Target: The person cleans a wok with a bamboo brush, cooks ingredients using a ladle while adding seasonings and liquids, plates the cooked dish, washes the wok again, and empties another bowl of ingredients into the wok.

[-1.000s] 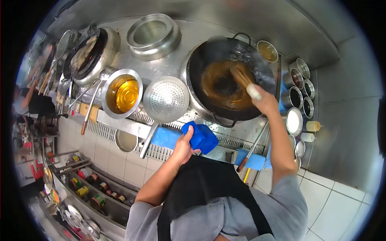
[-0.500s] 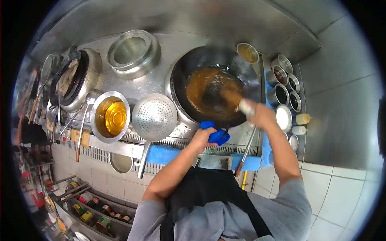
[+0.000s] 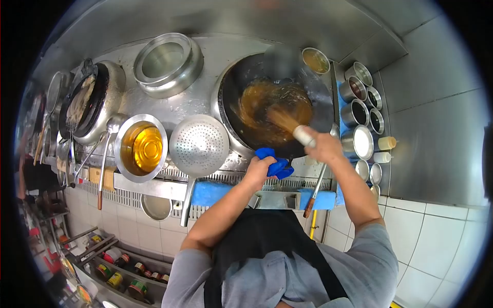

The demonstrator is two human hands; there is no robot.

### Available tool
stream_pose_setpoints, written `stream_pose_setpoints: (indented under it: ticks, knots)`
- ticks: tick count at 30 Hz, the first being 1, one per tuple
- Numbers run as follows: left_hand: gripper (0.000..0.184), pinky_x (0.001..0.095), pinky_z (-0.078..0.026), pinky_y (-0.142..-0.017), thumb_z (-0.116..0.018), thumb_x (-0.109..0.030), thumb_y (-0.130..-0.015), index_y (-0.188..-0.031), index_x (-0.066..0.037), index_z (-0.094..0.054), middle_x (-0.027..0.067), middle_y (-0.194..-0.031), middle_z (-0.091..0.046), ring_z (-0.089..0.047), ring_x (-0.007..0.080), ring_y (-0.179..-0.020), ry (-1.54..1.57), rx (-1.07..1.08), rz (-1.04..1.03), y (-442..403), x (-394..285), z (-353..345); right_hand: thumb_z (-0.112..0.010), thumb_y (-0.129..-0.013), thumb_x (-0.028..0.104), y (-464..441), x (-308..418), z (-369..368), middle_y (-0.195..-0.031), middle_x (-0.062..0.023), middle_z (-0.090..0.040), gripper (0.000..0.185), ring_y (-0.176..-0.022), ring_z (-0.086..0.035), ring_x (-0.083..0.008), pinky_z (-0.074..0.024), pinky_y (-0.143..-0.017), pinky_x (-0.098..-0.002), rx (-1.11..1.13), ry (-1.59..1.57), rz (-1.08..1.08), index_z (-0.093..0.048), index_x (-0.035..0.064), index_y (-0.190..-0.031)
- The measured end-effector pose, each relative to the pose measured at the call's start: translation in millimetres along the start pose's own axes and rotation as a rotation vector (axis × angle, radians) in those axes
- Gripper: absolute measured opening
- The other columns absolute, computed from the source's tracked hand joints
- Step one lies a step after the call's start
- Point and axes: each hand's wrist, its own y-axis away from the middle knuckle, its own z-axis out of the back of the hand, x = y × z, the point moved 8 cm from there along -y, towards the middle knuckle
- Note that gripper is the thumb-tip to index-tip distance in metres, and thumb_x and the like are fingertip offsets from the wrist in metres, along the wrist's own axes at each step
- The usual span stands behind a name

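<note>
A large dark wok [image 3: 241, 77] sits on the stove with brown liquid [image 3: 298, 102] swirling inside. My right hand [image 3: 324, 147] is wrapped round the white-bound handle of a bamboo brush [image 3: 285, 120], whose blurred bristles are in the liquid. At the wok's near edge my left hand [image 3: 259, 172] grips a folded blue cloth [image 3: 277, 168]. The cloth covers the spot where the wok's near handle would show, so I cannot tell whether it holds that handle.
Left of the wok are a perforated ladle [image 3: 199, 146], a bowl of yellow oil [image 3: 148, 149] and a steel pot [image 3: 167, 64]. A ladle with a wooden grip [image 3: 309, 207] lies at the near right, beside several seasoning containers [image 3: 363, 142]. Another wok [image 3: 67, 115] stands far left.
My left hand has brought the blue cloth from before my apron to the wok's near edge. My right hand has swept the brush round, nearer to me and leftward. The view has shifted.
</note>
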Motion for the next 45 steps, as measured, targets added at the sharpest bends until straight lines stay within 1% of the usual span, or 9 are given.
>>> stream_pose_setpoints:
  ticks: [10, 14, 18, 20, 22, 30, 34, 39, 45]
  knots:
    - [0.029, 0.0385, -0.061, -0.062, -0.067, -0.019, -0.092, -0.116, -0.004, -0.062, 0.0106, -0.100, -0.071, -0.072, 0.0226, -0.083, -0.036, 0.135, 0.001, 0.5, -0.1, -7.3, -0.074, -0.079, 0.037, -50.1, 107.1, -5.9, -0.117, -0.0226, -0.073, 0.076, -0.110, -0.070, -0.0428, -0.0548, -0.097, -0.0509, -0.111, -0.422, 0.072, -0.050, 0.0382, -0.151]
    - [0.034, 0.0412, -0.063, -0.064, -0.070, -0.018, -0.092, -0.122, -0.004, -0.060, 0.0104, -0.103, -0.071, -0.073, 0.0226, -0.083, -0.007, 0.104, 0.004, -3.6, 5.2, -3.5, -0.078, -0.076, 0.036, 15.3, 50.1, -17.9, -0.117, -0.0204, -0.074, 0.080, -0.107, -0.071, -0.0400, -0.0560, -0.096, -0.0491, 0.000, -0.255, 0.244, -0.051, 0.0360, -0.151]
    - [0.035, 0.0419, -0.063, -0.065, -0.071, -0.019, -0.092, -0.122, -0.004, -0.059, 0.0113, -0.107, -0.071, -0.073, 0.0236, -0.088, -0.011, 0.108, 0.017, -2.2, 5.5, -0.6, -0.078, -0.078, 0.034, -26.2, -24.4, 21.6, -0.125, -0.0139, -0.073, 0.076, -0.114, -0.071, -0.0338, -0.0557, -0.098, -0.0454, -0.055, -0.097, -0.089, -0.053, 0.0345, -0.150]
    - [0.030, 0.0420, -0.062, -0.064, -0.070, -0.021, -0.092, -0.116, -0.006, -0.060, 0.0105, -0.108, -0.070, -0.071, 0.0234, -0.088, -0.020, 0.123, 0.035, -10.7, 10.8, 0.9, -0.077, -0.080, 0.035, -66.2, -14.2, 24.9, -0.120, -0.0148, -0.075, 0.070, -0.106, -0.074, -0.0324, -0.0580, -0.090, -0.0461, -0.351, -0.253, -0.002, -0.057, 0.0301, -0.146]
    - [0.029, 0.0408, -0.062, -0.065, -0.068, -0.022, -0.094, -0.119, -0.009, -0.060, 0.0091, -0.109, -0.070, -0.071, 0.0224, -0.091, -0.026, 0.168, 0.028, -8.7, 6.8, -1.5, -0.080, -0.078, 0.039, -78.0, 22.9, 0.5, -0.116, -0.0164, -0.076, 0.066, -0.087, -0.077, -0.0308, -0.0608, -0.082, -0.0436, -0.130, -0.824, -0.130, -0.064, 0.0193, -0.138]
    - [0.030, 0.0383, -0.062, -0.068, -0.068, -0.028, -0.097, -0.120, -0.009, -0.061, 0.0072, -0.110, -0.071, -0.071, 0.0205, -0.094, -0.014, 0.183, 0.117, 1.8, 6.4, -3.7, -0.077, -0.074, 0.036, 25.0, 53.0, -22.1, -0.110, -0.0126, -0.077, 0.058, -0.103, -0.073, -0.0348, -0.0579, -0.090, -0.0470, -0.067, -0.272, 0.224, -0.069, 0.0324, -0.132]
    - [0.030, 0.0401, -0.062, -0.070, -0.073, -0.028, -0.094, -0.117, -0.012, -0.062, 0.0054, -0.107, -0.072, -0.071, 0.0205, -0.093, -0.043, 0.177, 0.108, -11.7, 9.7, 2.8, -0.075, -0.075, 0.037, 97.4, -39.8, 13.1, -0.110, -0.0133, -0.077, 0.063, -0.099, -0.074, -0.0353, -0.0587, -0.089, -0.0450, -0.009, -0.321, -0.133, -0.066, 0.0291, -0.137]
    - [0.033, 0.0370, -0.059, -0.074, -0.075, -0.033, -0.093, -0.116, -0.013, -0.064, 0.0049, -0.107, -0.073, -0.069, 0.0190, -0.093, -0.082, 0.071, 0.154, -7.0, 4.9, -9.3, -0.074, -0.084, 0.039, 162.7, -79.9, -73.9, -0.115, -0.0228, -0.074, 0.072, -0.105, -0.071, -0.0420, -0.0557, -0.094, -0.0487, -0.671, -0.683, -0.230, -0.054, 0.0255, -0.152]
    - [0.015, 0.0381, -0.055, -0.076, -0.066, -0.020, -0.094, -0.106, -0.013, -0.063, 0.0040, -0.099, -0.070, -0.066, 0.0202, -0.093, -0.109, 0.075, 0.115, -33.6, 8.9, 4.4, -0.074, -0.087, 0.046, 161.7, -75.2, -269.6, -0.112, -0.0243, -0.073, 0.074, -0.097, -0.072, -0.0441, -0.0575, -0.085, -0.0501, -0.388, -0.891, -0.356, -0.052, 0.0203, -0.153]
